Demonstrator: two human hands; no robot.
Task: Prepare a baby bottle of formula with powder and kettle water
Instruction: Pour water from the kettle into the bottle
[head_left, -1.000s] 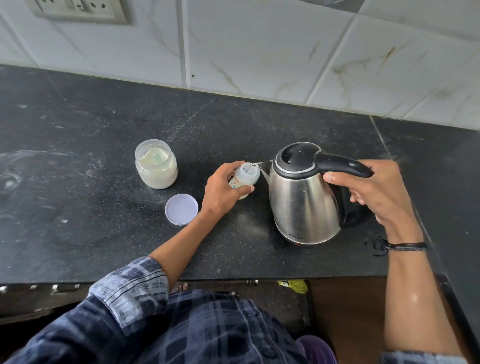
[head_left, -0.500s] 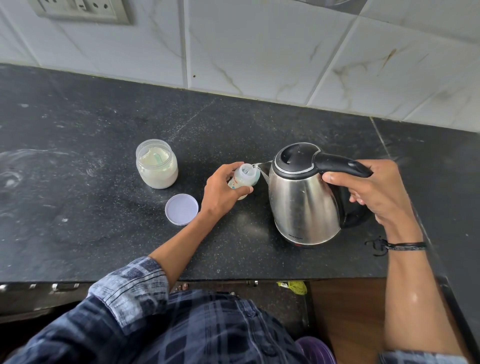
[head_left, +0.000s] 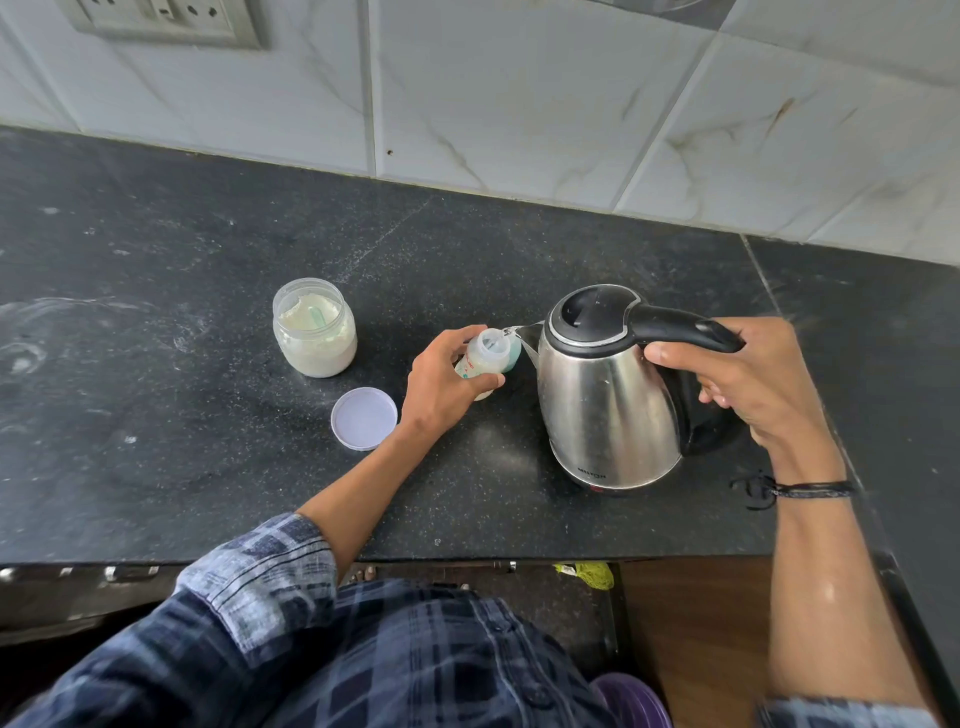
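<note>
head view looks steeply down, close over the countertop (head_left: 156, 415).

My left hand (head_left: 441, 384) covers the lower body of the bottle (head_left: 485, 358), just left of the kettle (head_left: 608, 410); fill level unreadable. Kettle's base lettering too small to read. Wall socket (head_left: 161, 21), far up-left of kettle, cropped by top edge.

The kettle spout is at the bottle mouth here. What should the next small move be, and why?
Probably tip the kettle a little further with the right hand so water runs into the bottle. Its spout sits at the bottle's open mouth, and the left hand holds the bottle angled toward it. Whether water flows yet is unclear.
</note>
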